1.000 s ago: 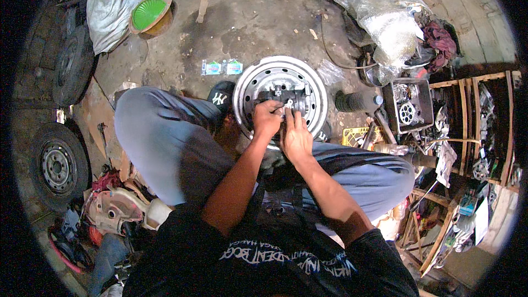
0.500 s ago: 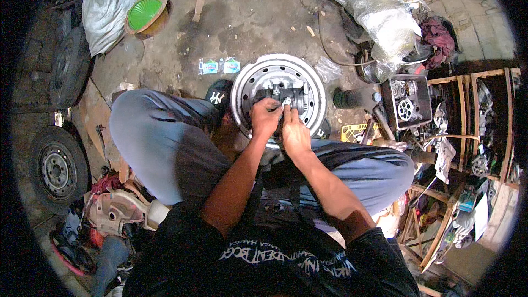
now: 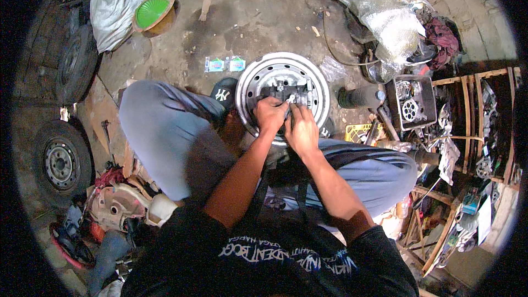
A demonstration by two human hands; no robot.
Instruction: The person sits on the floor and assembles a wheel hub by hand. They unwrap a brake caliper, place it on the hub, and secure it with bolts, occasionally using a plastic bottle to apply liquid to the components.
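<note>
A silver-white steel wheel rim [image 3: 245, 82] lies between my knees. On top of it rests a dark metal mechanical part [image 3: 302, 99], whose exact kind I cannot make out. My left hand [image 3: 270, 116] is closed at the part's near left side, thumb and fingertips pressed together. Close beside it, my right hand [image 3: 303, 130] has its fingers bent down onto the part's near edge. Between the two sets of fingertips shows a small pale metal piece [image 3: 290, 99]. My fingers hide what exactly each hand grips.
Right of the rim stand a dark cylinder [image 3: 358, 98], a yellow crate [image 3: 358, 132] and a grey bin [image 3: 430, 115] of metal parts. Two small packets [image 3: 237, 64] lie beyond. A green-lined bowl [image 3: 149, 12] is far left; a tyred wheel [image 3: 61, 163] stands at left.
My right fingers, stretched straight over the part before, are now bent at its near edge. My left hand stays closed beside them. The whole view has shifted slightly.
</note>
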